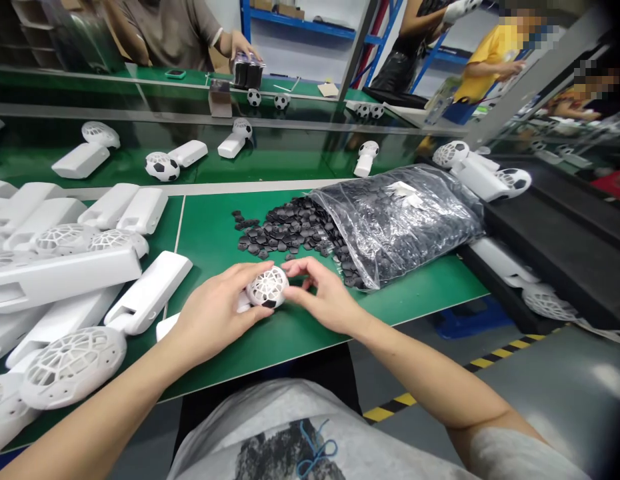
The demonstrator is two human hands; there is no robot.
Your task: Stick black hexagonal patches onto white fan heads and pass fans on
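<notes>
The left hand (210,310) of the person holds a round white plastic ball head with open lattice (268,283), above the green flat work table (215,233), near its front edge. The grip of this hand is closed: its fingers lie over the upper side of the ball head and its thumb is pressed below. The right hand (330,297) is at the right side of the ball head, with thumb and forefinger partly spread and their tips at its edge; I cannot tell if they have hold of some small piece. On the ball head, one black patch is visible at the lower side. Just behind the hands lies a loose heap of small flat black pieces (290,230), which spreads out from the mouth of a clear shiny plastic bag (410,220). To the left, many white plastic units with long box-shaped handles (150,290) are piled on the table. Farther away, on a dark green glossy strip (310,150), stand apart several white units with black-patched ball heads (163,167).
</notes>
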